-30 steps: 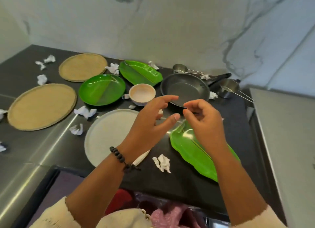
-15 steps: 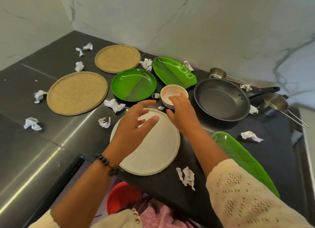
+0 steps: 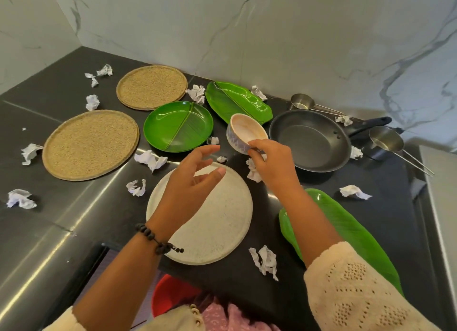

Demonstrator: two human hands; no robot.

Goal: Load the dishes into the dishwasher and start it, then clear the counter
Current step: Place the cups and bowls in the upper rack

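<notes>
Barely begun, by the look of it: nearly every dish lying on the dark surface (image 3: 385, 207), no dishwasher in sight.

Largest to smallest, placed from the right grip:

- Well to the left of it, two woven round mats, the near mat (image 3: 90, 144) and the far mat (image 3: 151, 87), both flat on the surface and untouched.
- Just below and left of it, a speckled white plate (image 3: 222, 227), flat, partly under the open left hand.
- Below it and under the right forearm, a long green leaf platter (image 3: 358, 234), not yet lifted.
- Just right of it, a dark frying pan (image 3: 309, 139), upright and seemingly empty, handle pointing away to the right.
- Beyond it, a second leaf-shaped green dish (image 3: 237, 103); up and to the left, a round green plate (image 3: 178, 125).
- Farther right, past the pan, two steel measuring cups: the larger cup (image 3: 385, 139) and the smaller cup (image 3: 300, 102).
- In the grip itself, the small bowl (image 3: 244, 133), tilted with its mouth toward the camera and apparently raised off the surface: the first piece in hand.
- Scattered all round, crumpled paper scraps (image 3: 150, 159), still to be cleared.

Right hand (image 3: 273, 161) pinching the bowl's near rim, fingers clamped on it. Left hand (image 3: 191, 180) spread above the white plate, fingers apart and relaxed, gripping nothing; contact with the plate not discernible.

Still ahead, as a judgement: loading everything, starting the machine, clearing the paper.
</notes>
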